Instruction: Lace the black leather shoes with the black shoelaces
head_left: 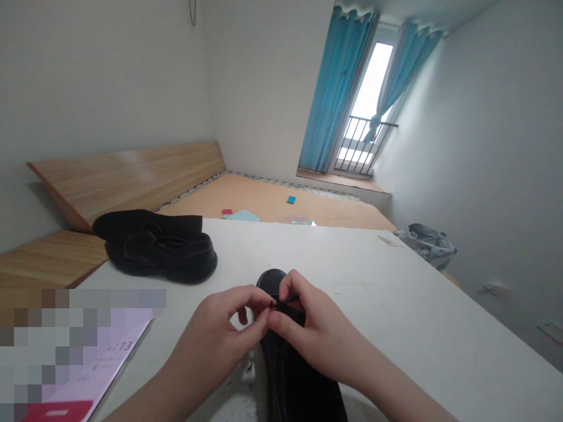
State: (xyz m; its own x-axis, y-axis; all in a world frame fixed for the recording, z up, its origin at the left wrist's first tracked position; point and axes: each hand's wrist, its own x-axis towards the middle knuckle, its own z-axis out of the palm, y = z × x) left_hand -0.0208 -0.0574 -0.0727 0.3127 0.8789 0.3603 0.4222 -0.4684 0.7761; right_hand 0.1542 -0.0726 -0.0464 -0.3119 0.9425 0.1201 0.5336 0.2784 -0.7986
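Observation:
A black shoe [271, 280] lies in front of me at the near middle of the white table, its rounded toe pointing away. Over its upper, my left hand [231, 319] pinches a thin dark strap [285, 300] between thumb and fingertips. From the other side my right hand [308, 328] is closed on the same strap, with curled fingers and the thumb close to the left fingertips. Fingers hide most of the strap and how it is fastened. Farther left stands a second black shoe [165, 258], apart from both hands, with a flat black piece [127, 223] behind it.
The white table [352, 258] stretches ahead and right. At lower left is a lit pink screen [114, 346], partly pixelated. Beyond the table lie a tan bed surface [259, 190] with small coloured items, a wooden headboard [145, 170] and, at right, a bag [428, 243].

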